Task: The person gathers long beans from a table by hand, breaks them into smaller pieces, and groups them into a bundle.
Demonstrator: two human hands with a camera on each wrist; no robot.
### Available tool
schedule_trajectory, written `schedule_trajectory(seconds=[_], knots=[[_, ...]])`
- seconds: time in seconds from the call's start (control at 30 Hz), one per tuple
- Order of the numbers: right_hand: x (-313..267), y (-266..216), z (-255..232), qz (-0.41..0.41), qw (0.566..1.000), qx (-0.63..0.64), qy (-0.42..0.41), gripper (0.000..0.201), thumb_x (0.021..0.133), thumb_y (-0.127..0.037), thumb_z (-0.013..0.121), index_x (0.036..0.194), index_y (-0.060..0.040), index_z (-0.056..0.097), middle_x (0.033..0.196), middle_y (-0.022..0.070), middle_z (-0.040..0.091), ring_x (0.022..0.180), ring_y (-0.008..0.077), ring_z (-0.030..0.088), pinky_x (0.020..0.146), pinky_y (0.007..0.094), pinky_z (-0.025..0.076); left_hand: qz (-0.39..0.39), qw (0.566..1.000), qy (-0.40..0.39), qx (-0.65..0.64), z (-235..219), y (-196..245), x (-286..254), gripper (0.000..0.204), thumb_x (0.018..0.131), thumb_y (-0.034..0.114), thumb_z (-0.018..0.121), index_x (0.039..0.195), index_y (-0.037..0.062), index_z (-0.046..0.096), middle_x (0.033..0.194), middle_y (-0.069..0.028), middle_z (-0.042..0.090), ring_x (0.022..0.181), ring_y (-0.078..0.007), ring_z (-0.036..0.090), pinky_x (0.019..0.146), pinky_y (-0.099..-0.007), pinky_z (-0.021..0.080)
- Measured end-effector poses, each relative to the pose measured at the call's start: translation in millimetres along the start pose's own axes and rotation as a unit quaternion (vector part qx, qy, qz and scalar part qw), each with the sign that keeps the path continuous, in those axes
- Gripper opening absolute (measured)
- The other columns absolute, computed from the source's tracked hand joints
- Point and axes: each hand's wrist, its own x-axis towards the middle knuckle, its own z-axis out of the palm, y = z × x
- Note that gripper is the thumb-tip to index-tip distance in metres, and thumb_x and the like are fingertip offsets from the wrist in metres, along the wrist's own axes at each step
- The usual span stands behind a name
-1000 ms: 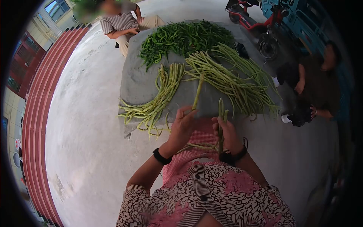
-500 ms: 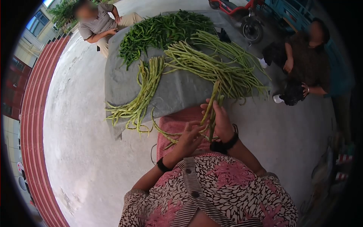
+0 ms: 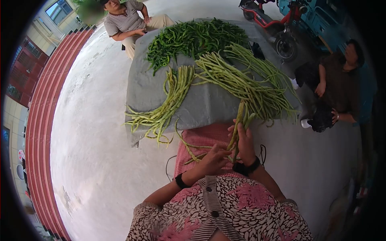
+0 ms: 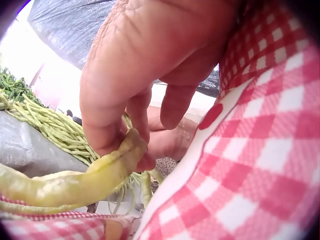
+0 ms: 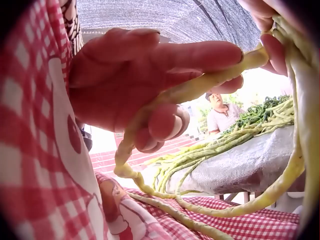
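Note:
Low over the lap, my left hand [image 3: 217, 158] pinches a yellowish long bean [image 4: 65, 190] between curled fingers. The same bean [image 5: 200, 85] crosses that hand's fingers in the right wrist view and loops down over the apron. My right hand [image 3: 246, 140] grips a small bunch of long beans [image 3: 240, 114], their tips pointing at the table; part of the bunch is hidden behind its fingers. The hands are side by side. Loose long beans [image 3: 189, 145] trail over the red checked apron [image 3: 197, 134].
A table under a grey sheet [image 3: 201, 106] stands ahead, bearing a left bundle of long beans [image 3: 177, 92], larger piles of long beans [image 3: 237, 78] and green peppers [image 3: 197, 38]. One seated person [image 3: 124, 20] is beyond the table, another person [image 3: 341, 88] at right. A red scooter [image 3: 273, 26] stands behind.
My left hand has come down and right from the table edge to beside my right hand. The bean it held upright now lies along the bunch in my right hand.

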Motion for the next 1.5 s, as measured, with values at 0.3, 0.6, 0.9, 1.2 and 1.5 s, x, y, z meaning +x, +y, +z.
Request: schedule_trajectory(seconds=[0.3, 0.6, 0.9, 1.2, 1.5], knots=[[-0.4, 2.3, -1.8, 0.007, 1.000, 0.009, -0.014, 0.032, 0.100, -0.033, 0.049, 0.111, -0.0030, 0.051, 0.073, -0.0015, 0.050, 0.064, 0.0054, 0.049, 0.055, 0.0208, 0.040, -0.164, 0.979, -0.085, -0.091, -37.5, -12.5, -1.8, 0.035, 0.078, 0.015, 0.070, 0.110, 0.0040, 0.063, 0.117, -0.0173, 0.055, 0.112, -0.0322, 0.052, 0.094, -0.0400, 0.044], [-6.9, 1.6, 7.7, -0.030, 0.997, -0.051, -0.046, 0.029, 0.101, -0.034, 0.045, 0.106, -0.0051, 0.050, 0.074, 0.0002, 0.052, 0.061, 0.0078, 0.050, 0.053, 0.0238, 0.041, -0.285, 0.904, 0.086, 0.308, -119.9, -152.0, 53.7, 0.035, 0.076, 0.022, 0.065, 0.108, 0.0067, 0.064, 0.132, -0.0214, 0.046, 0.125, -0.0406, 0.041, 0.098, -0.0532, 0.037], [-7.9, -0.9, -0.2, -0.013, 0.999, -0.044, -0.028, 0.032, 0.099, -0.037, 0.048, 0.105, -0.0058, 0.050, 0.068, -0.0001, 0.052, 0.059, 0.0085, 0.051, 0.052, 0.0239, 0.041, -0.347, 0.867, 0.088, 0.348, -132.7, -189.6, 68.8, 0.033, 0.075, 0.019, 0.059, 0.105, 0.0071, 0.066, 0.118, -0.0094, 0.055, 0.112, -0.0340, 0.051, 0.091, -0.0526, 0.040], [-7.8, 0.7, 0.8, -0.007, 1.000, 0.014, 0.006, 0.034, 0.098, -0.039, 0.050, 0.105, -0.0054, 0.051, 0.068, -0.0003, 0.052, 0.059, 0.0088, 0.052, 0.052, 0.0226, 0.042, -0.232, 0.885, 0.345, 0.210, -143.2, -197.1, 66.4, 0.029, 0.078, 0.010, 0.064, 0.105, 0.0028, 0.056, 0.099, -0.0166, 0.057, 0.091, -0.0339, 0.059, 0.076, -0.0436, 0.047], [-9.3, -4.6, 7.4, 0.027, 0.997, 0.058, -0.035, 0.029, 0.099, -0.033, 0.051, 0.106, -0.0049, 0.050, 0.070, -0.0005, 0.052, 0.057, 0.0079, 0.052, 0.052, 0.0237, 0.046, -0.281, 0.861, 0.373, -0.202, -150.5, -92.6, 85.9, 0.021, 0.098, 0.014, 0.050, 0.114, 0.0010, 0.047, 0.099, -0.0100, 0.063, 0.069, -0.0127, 0.056, 0.053, -0.0261, 0.046]])
